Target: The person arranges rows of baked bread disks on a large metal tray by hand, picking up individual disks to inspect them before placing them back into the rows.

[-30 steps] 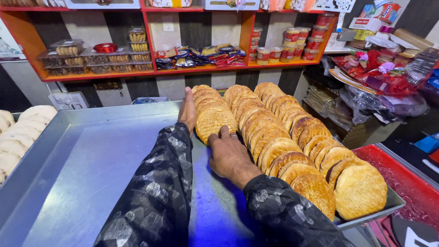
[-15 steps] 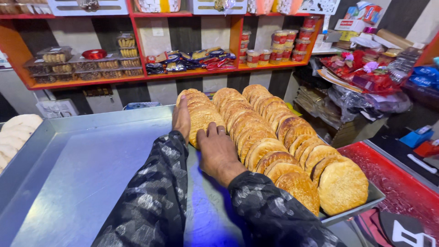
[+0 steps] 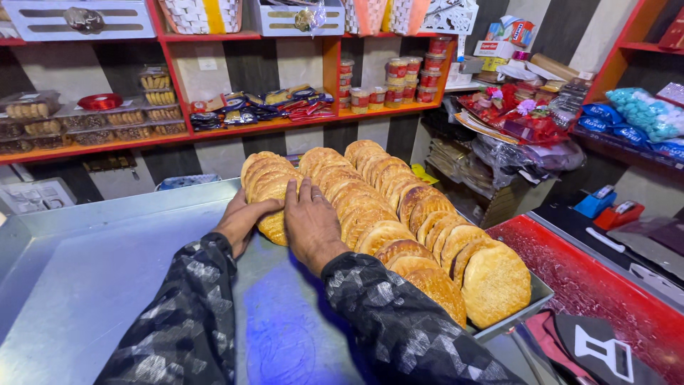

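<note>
Head view looked down on a large metal tray (image 3: 85, 278) whose right part carried overlapping rows of round golden flatbreads (image 3: 399, 228), leaning on one another; its left part lay bare. Behind it, orange shelves (image 3: 235, 132) held clear boxes of biscuits (image 3: 43, 117) and small jars (image 3: 399, 78). Both arms reached forward in dark patterned sleeves. The left hand (image 3: 241, 222) cupped the nearest stack's outer edge, fingers curled against the bread. The right hand (image 3: 310, 224) lay palm-down just beside it, fingers close together on the same stack.
</note>
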